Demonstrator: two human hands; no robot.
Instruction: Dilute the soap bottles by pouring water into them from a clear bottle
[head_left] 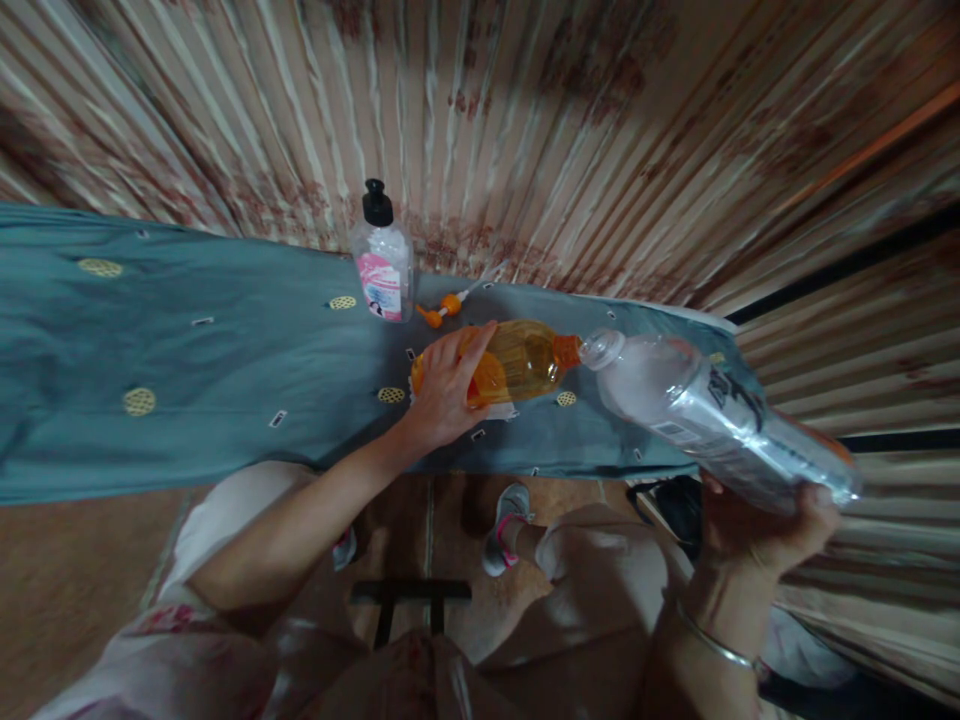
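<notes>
My left hand is wrapped around an orange translucent bottle, tilted nearly on its side with its neck to the right. My right hand grips the lower part of a large clear plastic bottle, which slants with its mouth toward the upper left. The two bottle mouths meet or nearly meet; whether they touch I cannot tell. Behind my left hand lies an orange pump top with a clear tube. Left of the pump stands a clear bottle with a black cap and pink label.
A teal patterned cloth covers the narrow table. Pleated, flowered curtains hang right behind it and along the right side. My legs and a dark stool-like frame are below the front edge. A black bag-like item sits at the right.
</notes>
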